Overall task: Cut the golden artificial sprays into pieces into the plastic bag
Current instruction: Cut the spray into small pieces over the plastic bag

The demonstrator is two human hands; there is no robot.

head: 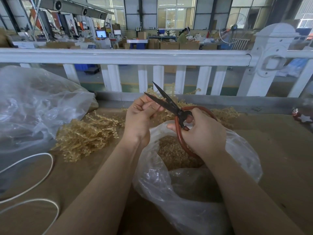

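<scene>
Right hand [203, 131] grips scissors [171, 106] (blades apart); left hand [140, 116] fingers pinch spray [150, 106] over plastic bag [240, 150].

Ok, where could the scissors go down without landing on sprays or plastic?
Bare tabletop right of the open plastic bag, before the small red ornament. Also a strip between the white cord and the left forearm. Crowded: spray pile left, big bag beyond it.

Bare cardboard [279, 150] right of the plastic bag [169, 192]; golden sprays [84, 133] heaped left, railing [118, 56] behind.
</scene>
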